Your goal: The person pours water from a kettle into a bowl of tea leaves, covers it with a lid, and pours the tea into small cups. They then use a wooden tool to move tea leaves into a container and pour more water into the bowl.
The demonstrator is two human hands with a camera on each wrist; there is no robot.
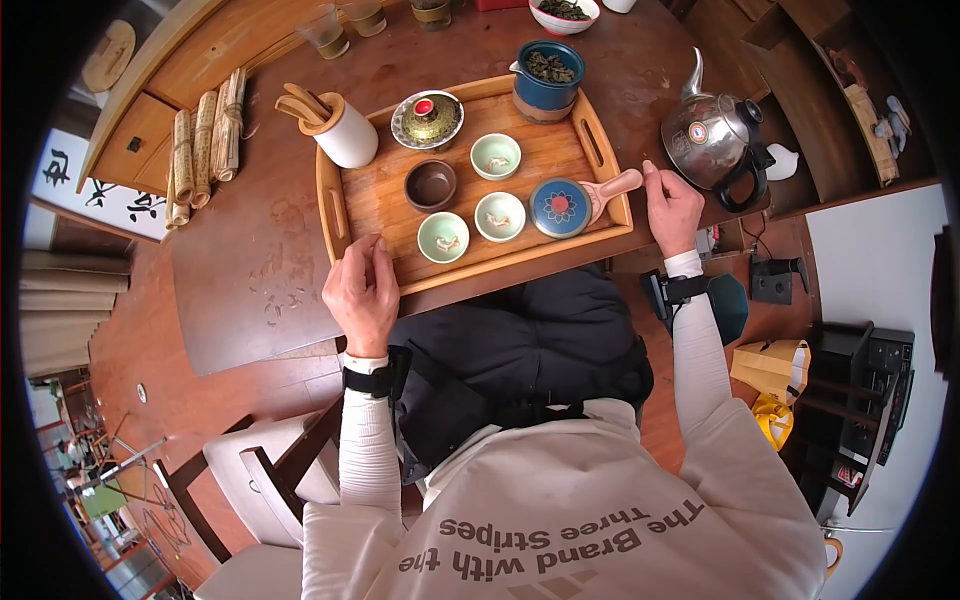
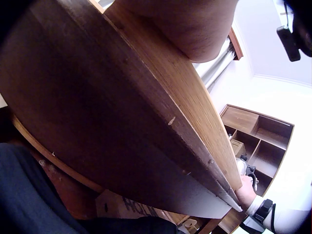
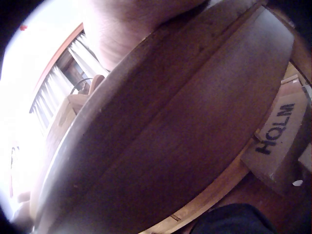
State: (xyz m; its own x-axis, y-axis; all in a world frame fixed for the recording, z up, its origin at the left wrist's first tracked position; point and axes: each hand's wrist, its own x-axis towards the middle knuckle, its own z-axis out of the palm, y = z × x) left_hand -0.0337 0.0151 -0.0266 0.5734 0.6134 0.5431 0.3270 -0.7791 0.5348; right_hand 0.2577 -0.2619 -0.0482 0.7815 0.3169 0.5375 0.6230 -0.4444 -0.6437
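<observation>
My left hand (image 1: 362, 292) rests at the front left corner of a wooden tray (image 1: 480, 268), fingers loosely curled around nothing. Beyond the tray's front right corner, my right hand (image 1: 672, 208) lies at the table edge, also loosely curled. Its fingertips are right by the pink handle (image 1: 618, 186) of a round blue piece (image 1: 560, 208) with a flower pattern. On the tray are three pale green cups (image 1: 444, 238) with fish inside, a dark brown cup (image 1: 430, 186), a patterned lidded bowl (image 1: 427, 120) and a blue pitcher (image 1: 546, 98) containing leaves.
A white holder (image 1: 350, 140) with wooden tools stands at the tray's back left. Right of the tray is a steel kettle (image 1: 708, 140). Rolled bamboo scrolls (image 1: 205, 140) lie left. Glasses (image 1: 325, 35) and a bowl of leaves (image 1: 564, 18) stand behind the tray.
</observation>
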